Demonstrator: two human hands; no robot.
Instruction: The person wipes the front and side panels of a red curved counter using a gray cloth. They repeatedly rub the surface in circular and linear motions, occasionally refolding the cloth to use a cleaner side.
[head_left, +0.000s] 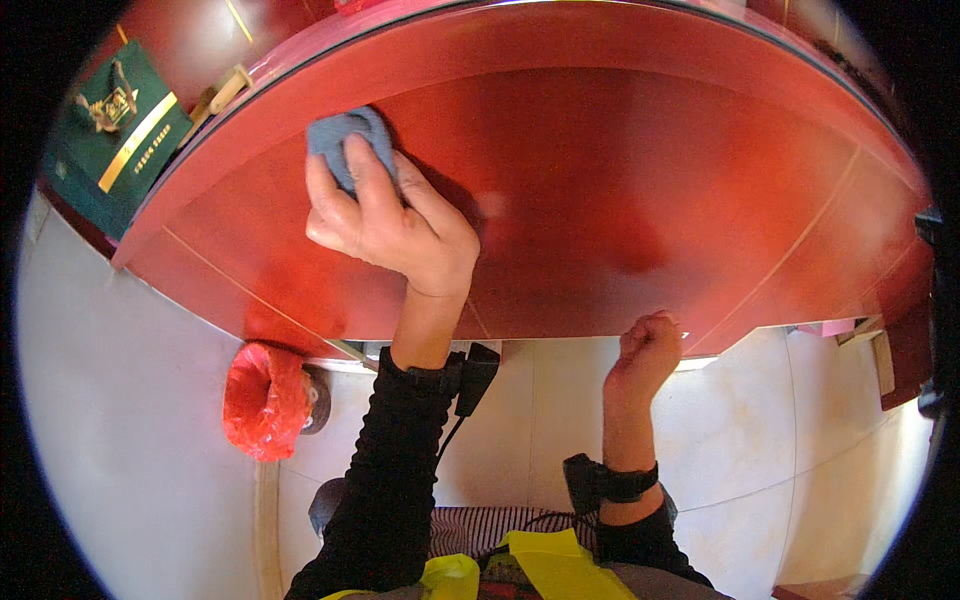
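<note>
A folded blue-grey cloth (330, 139) is gripped in my left hand (390, 217), pressed against the glossy red wooden desk (570, 172) at its far left part. The fingers are spread over the cloth and hide some of it. My right hand (646, 349) is by the desk's near edge, its fingers curled in and no object visible in them. Whether it touches the edge, I cannot tell. Both wrists wear black straps with small black boxes.
Past the desk's raised far rim, at left, lies a dark green bag (120, 135) with gold print, beside a wooden-handled item (231, 88). A bin lined with a red plastic bag (262, 405) stands on the tiled floor (150, 420). A dark object (930, 300) borders the right.
</note>
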